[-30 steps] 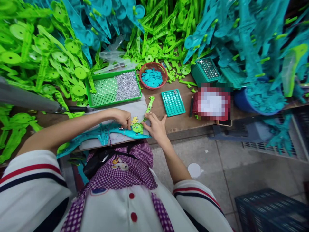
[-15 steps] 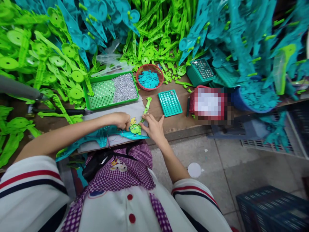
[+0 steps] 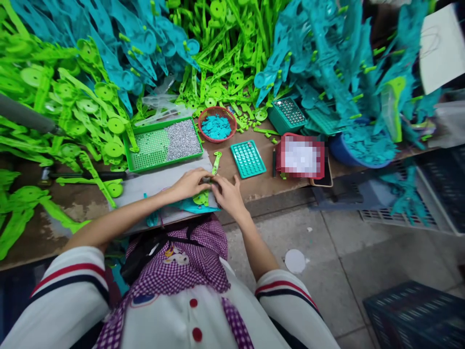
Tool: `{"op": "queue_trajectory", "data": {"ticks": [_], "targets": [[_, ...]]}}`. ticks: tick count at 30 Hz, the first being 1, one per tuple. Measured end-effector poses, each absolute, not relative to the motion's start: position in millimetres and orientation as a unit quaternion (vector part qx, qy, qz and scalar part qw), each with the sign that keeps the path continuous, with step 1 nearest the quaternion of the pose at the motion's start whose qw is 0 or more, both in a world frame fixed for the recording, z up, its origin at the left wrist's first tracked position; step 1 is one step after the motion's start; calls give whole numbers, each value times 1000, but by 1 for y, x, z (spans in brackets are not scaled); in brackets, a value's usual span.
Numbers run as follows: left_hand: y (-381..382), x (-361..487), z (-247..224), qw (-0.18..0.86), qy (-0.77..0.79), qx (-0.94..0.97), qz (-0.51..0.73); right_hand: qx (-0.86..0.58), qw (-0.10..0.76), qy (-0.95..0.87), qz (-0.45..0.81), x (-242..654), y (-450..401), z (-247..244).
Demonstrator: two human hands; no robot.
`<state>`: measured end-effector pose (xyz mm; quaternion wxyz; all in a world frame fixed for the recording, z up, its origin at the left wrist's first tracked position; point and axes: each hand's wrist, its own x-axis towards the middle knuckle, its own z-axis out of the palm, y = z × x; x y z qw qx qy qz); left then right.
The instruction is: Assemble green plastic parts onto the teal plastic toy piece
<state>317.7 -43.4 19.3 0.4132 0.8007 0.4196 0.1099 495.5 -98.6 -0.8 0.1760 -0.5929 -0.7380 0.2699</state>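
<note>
My left hand [image 3: 192, 184] and my right hand [image 3: 227, 194] meet over the grey cloth. The fingers of both are closed around the middle of a long lime-green plastic part [image 3: 217, 164], whose narrow end sticks out beyond them. The part's wider, rounded end [image 3: 201, 198] shows below my fingertips. Beneath it lies a teal plastic piece [image 3: 196, 208], flat along the table's front edge and partly covered by my left forearm. My fingertips hide anything small between them.
A green tray [image 3: 163, 157] of small metal pieces stands behind my hands. Near it are a red basket [image 3: 218, 138] of teal bits, a teal dimpled tray [image 3: 250, 169] and a red container [image 3: 302, 172]. Lime-green parts [image 3: 105, 92] and teal parts [image 3: 138, 43] are heaped behind.
My left hand has moved right and slightly up, from over the teal piece to the lime-green part beside my right hand. The camera view has shifted slightly.
</note>
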Motion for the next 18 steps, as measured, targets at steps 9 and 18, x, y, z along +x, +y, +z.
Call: {"op": "queue_trajectory", "data": {"ticks": [9,18], "targets": [[-35,334,-4,517,507,675,144,-594,225,-732,247,516,-72,-6],[-32,334,-2,509,483,699,141,-505,111,-847,122,511,-62,-13]]}}
